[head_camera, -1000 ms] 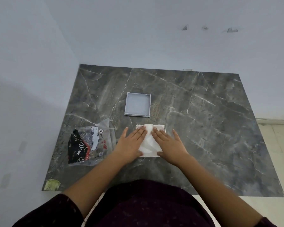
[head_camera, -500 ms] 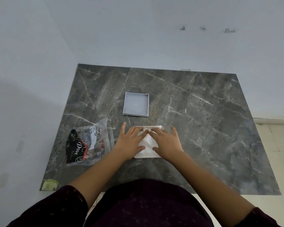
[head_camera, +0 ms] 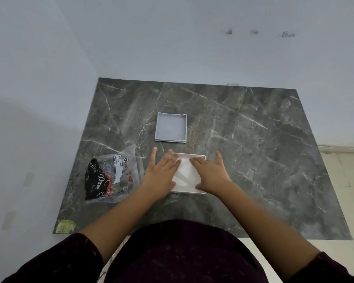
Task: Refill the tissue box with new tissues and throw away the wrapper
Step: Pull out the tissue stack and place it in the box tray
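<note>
A white open tissue box [head_camera: 200,192] lies on the dark marble table, filled with white tissues [head_camera: 186,175]. My left hand [head_camera: 161,174] rests flat on the left part of the tissues, fingers spread. On the right part my right hand [head_camera: 209,173] presses flat as well. Neither hand grips anything. The grey box lid [head_camera: 170,127] lies upside down just beyond the box. A clear plastic wrapper [head_camera: 110,175] with a black and red print lies to the left of my left hand.
The marble table [head_camera: 253,160] stands in a corner, with white walls behind and on the left. A small green sticker [head_camera: 65,226] marks its near left corner. Pale floor tiles [head_camera: 347,180] show to the right.
Both hands have slid apart a little on the tissues, fingers spreading wider. The box, lid and wrapper have not moved on the table.
</note>
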